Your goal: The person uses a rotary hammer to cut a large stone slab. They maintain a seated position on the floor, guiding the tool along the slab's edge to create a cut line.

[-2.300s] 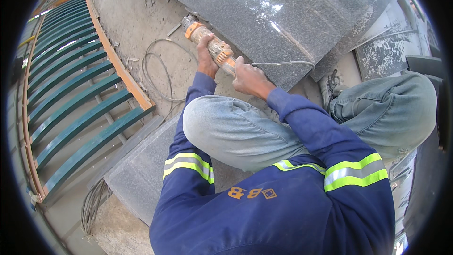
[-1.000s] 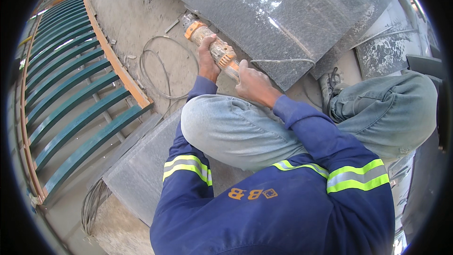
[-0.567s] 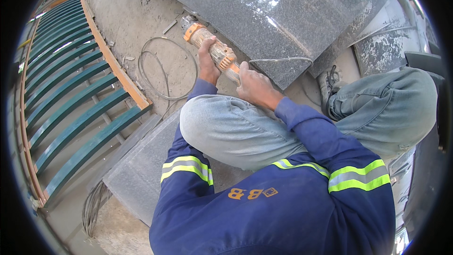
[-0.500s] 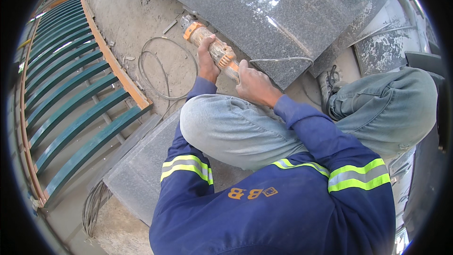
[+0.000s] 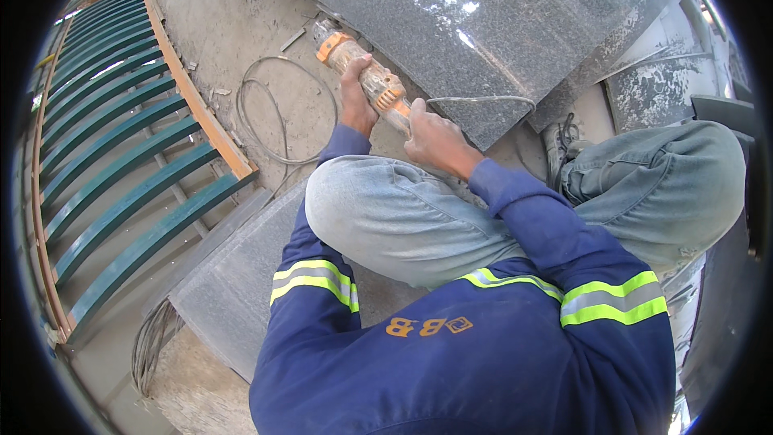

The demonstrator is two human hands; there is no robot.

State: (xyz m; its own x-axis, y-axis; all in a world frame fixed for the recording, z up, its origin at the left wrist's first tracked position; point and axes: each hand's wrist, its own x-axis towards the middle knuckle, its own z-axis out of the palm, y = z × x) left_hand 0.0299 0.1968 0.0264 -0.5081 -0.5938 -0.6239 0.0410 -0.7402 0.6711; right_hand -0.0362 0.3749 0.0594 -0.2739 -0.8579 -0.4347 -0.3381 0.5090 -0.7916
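Observation:
My left hand (image 5: 355, 101) is closed round the middle of a dusty power tool (image 5: 383, 85) with orange collar and vents. My right hand (image 5: 436, 142) grips the tool's rear end, its thumb along the orange part. The tool lies diagonally in front of me, its grimy metal head pointing up-left beside the edge of a dark, speckled, glossy stone slab (image 5: 515, 24); whether it touches the slab I cannot tell. A thin grey cable (image 5: 483, 100) crosses the slab's corner, and more cable lies looped on the dusty floor (image 5: 201, 16) left of my hands.
A long rack of green slats (image 5: 137, 181) with wooden sides runs along the left. I sit cross-legged on or beside a grey stone block (image 5: 217, 290), with a cable bundle (image 5: 153, 338) at its left. More broken slabs (image 5: 644, 97) lie at right, past my shoe (image 5: 557, 153).
Since the oldest frame, my right hand and forearm have shifted slightly to the right. Both hands keep their grip, and the tool stays at almost the same place and angle.

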